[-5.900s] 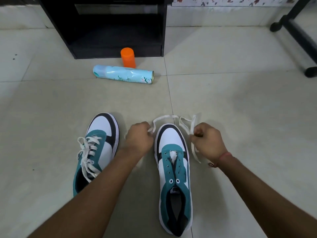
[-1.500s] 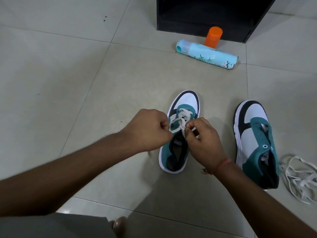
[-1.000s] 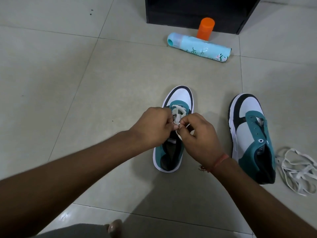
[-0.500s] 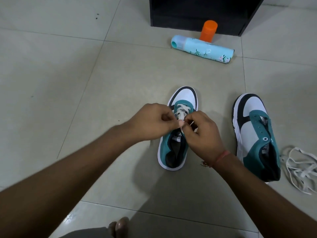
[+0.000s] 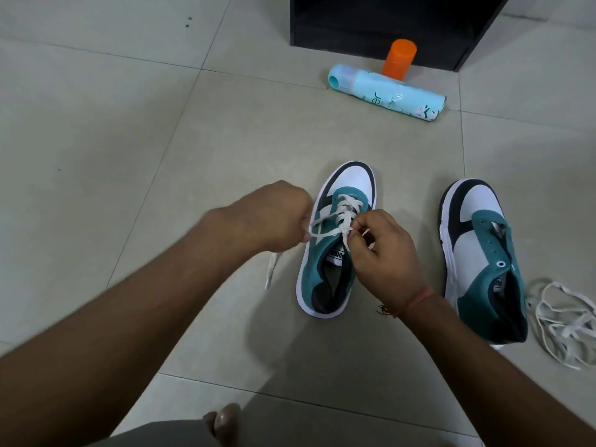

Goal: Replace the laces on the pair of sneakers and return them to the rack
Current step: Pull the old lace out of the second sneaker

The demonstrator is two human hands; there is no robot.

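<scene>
Both hands, left (image 5: 283, 217) and right (image 5: 380, 250), pinched the lace (image 5: 346, 214) over the sneaker (image 5: 338, 233), left pulling its end sideways across the shoe's length.

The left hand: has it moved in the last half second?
Yes. The left hand has pulled leftward, away from the laced sneaker, drawing the lace out.

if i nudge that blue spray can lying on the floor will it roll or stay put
The blue spray can lies on its side on smooth tile, so it would probably roll. The orange cap standing right behind may stop it. The can looks rigid.
</scene>
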